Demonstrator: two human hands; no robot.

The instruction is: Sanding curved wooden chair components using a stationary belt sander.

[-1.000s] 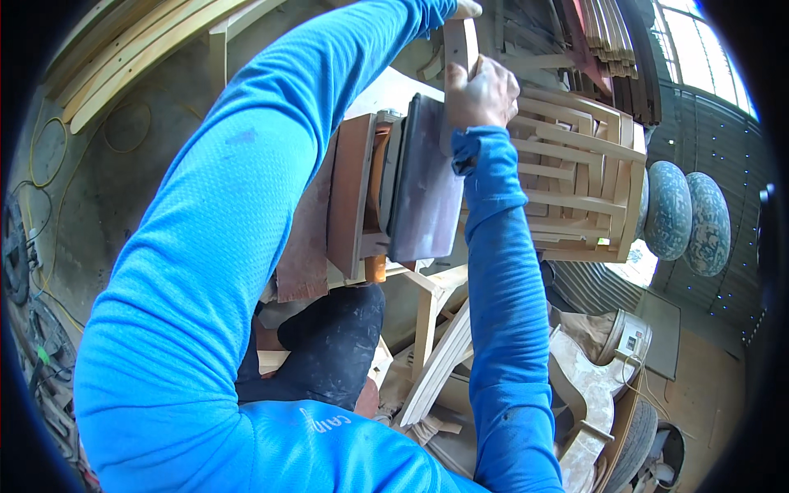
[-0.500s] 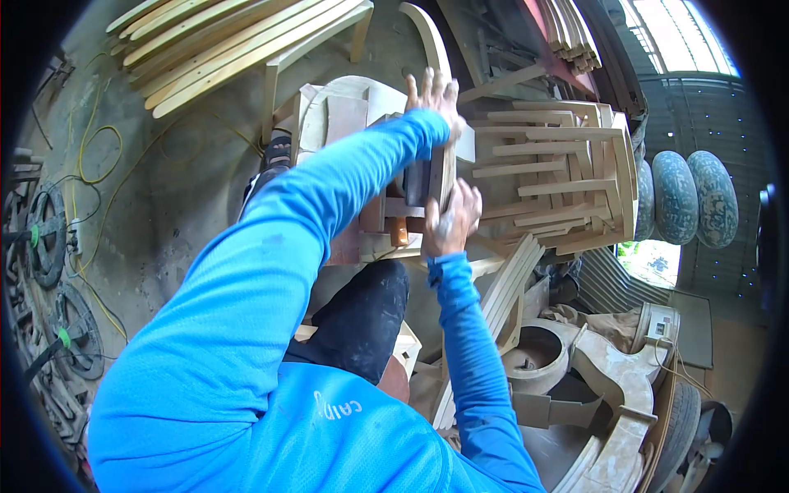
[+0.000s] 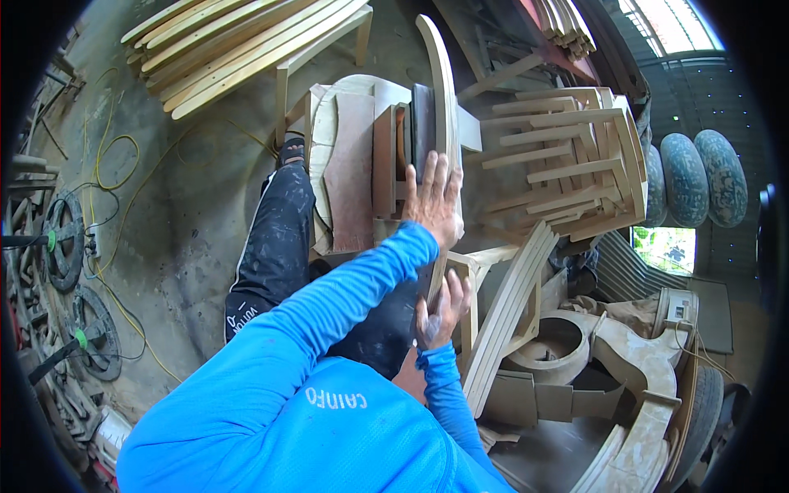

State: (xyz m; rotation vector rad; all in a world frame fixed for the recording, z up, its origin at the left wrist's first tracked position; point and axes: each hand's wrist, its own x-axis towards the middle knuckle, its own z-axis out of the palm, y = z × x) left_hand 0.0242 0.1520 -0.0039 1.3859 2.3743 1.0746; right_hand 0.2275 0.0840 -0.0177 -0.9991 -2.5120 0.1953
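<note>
A long, curved wooden piece stands on its narrow side along a dark flat sanding surface on a wooden bench stand. Its far end bends to the left. My left hand rests flat across the piece and the near part of the dark surface, fingers stretched out and apart. Nearer to me, my right hand holds the piece's near end, thumb on one side and fingers on the other. My left palm partly hides the middle of the wood.
Long wooden slats are stacked at the far left. Right of the bench stands a pile of wooden frames. More slats lean near my right arm, beside a dusty round housing. A yellow cable crosses the floor.
The curved wooden piece has slid toward me along the dark surface. Both my hands have come nearer with it, uncovering the surface's far part.
</note>
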